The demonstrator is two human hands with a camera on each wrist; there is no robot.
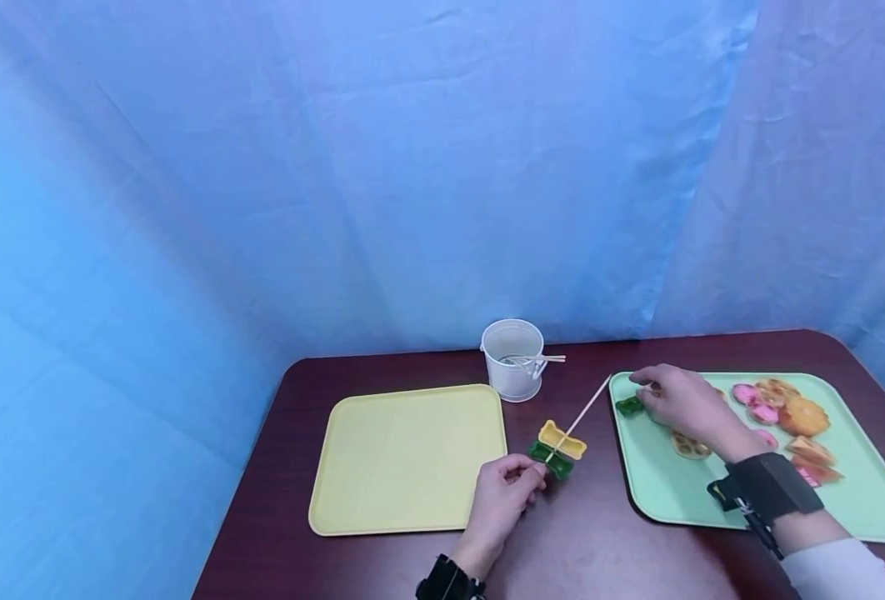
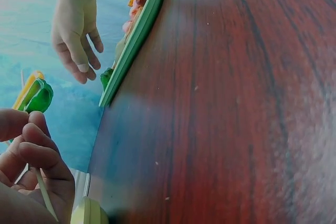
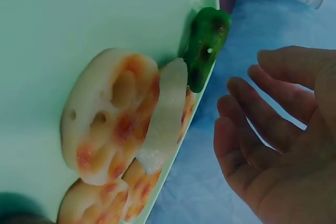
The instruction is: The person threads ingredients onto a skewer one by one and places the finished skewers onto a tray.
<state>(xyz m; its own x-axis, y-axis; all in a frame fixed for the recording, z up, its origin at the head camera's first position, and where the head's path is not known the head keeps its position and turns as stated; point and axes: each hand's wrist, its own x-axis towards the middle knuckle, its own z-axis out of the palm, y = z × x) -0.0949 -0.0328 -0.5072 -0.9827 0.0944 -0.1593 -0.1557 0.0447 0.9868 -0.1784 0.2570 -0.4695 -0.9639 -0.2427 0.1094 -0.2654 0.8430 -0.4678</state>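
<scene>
Evidently light pieces, a slim skewer and two different holds

Seen from the head, the left hand holds a wooden skewer above the table, between the yellow tray and the green tray. On it sit a yellow pepper piece and a green pepper piece, the green one nearer the fingers. Both look like hollow, moulded shells, so I judge them light and slightly springy; the skewer is probably stiff lengthwise but easily snapped sideways. The right hand is over the green tray, at its far left corner, where a loose green pepper piece lies.

From the left wrist, the left thumb and fingers pinch the skewer just below the green piece, its tail running out beneath the palm. That seems a sound place to hold, since it backs up the pieces.

From the right wrist, the right hand has its fingers loosely bent, well parted from the thumb, gripping nothing and apart from the loose piece, which lies against the tray's rim beside a pale translucent slice and lotus root slices. Its glossy skin may slip; pinching it gently across its narrow sides should serve best.
</scene>
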